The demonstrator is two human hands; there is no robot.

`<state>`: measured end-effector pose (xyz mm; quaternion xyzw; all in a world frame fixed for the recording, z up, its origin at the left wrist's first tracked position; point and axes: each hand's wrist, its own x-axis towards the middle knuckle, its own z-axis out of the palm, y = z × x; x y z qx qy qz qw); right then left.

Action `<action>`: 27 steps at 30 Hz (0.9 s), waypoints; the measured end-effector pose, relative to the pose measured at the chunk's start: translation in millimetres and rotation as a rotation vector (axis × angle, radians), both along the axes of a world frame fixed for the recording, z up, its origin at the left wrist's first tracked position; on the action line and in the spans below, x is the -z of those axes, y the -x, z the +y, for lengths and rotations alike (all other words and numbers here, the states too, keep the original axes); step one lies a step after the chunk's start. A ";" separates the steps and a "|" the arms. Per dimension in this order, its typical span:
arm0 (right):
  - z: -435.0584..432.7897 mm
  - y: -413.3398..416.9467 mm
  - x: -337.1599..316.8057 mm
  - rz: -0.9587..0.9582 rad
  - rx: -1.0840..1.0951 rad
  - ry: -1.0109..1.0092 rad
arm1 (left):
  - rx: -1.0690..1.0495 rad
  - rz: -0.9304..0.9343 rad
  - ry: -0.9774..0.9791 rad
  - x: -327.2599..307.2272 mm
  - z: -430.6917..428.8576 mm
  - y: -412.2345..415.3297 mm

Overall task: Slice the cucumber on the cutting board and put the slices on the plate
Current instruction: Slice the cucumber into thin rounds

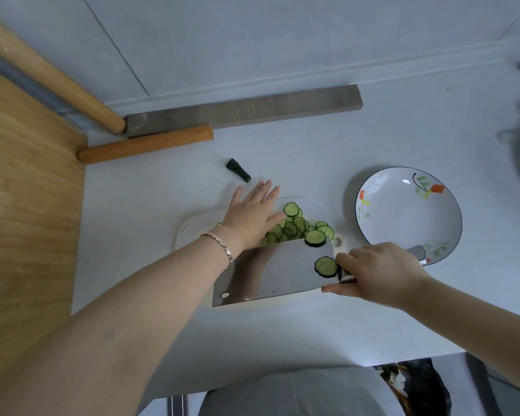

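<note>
Cucumber slices [294, 228], head view: where are they?

On the cutting board [189, 226], heaped toward its far right, just past the edge of the cleaver [270, 271]. Two loose rounds lie on the blade itself. A dark cucumber end [237, 170] lies off the board on the counter [312, 151], beyond your fingertips.

Hands?

Your left hand [252, 211] is flat, palm down, fingers straight, over the left side of the heap. It holds nothing, and I can't tell if it presses on the slices. Your right hand [379, 271] has its fingers curled round the cleaver handle. The blade lies nearly flat on the board, edge toward the heap.

Which step?

Slicing looks done, I'd say. You're at the gather, getting slices onto the blade. The plate [403, 217] sits just right of the board with no slices on it yet.

Next move?

Probably sweep the heap onto the blade with the flat hand. Then level the blade, carry it right over the plate and slide the slices off. Thin wet rounds slip, so tilt little.

Any writing?

None readable. The plate has painted red flowers and a dark rim line, no text. There's no mark on the blade that I can read.
</note>
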<state>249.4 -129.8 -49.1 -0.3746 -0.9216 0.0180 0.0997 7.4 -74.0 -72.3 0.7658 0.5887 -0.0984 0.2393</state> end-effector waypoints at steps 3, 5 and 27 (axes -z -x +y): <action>2.3 1.1 0.6 0.005 0.022 0.002 | 0.032 -0.272 0.009 -22.9 -6.3 -18.6; 3.4 4.5 2.6 0.036 0.038 0.006 | 0.281 -0.273 0.090 -33.3 -19.1 -31.3; 4.1 21.1 0.4 -0.079 0.019 0.039 | 0.018 -0.195 0.190 -15.6 -35.5 -40.0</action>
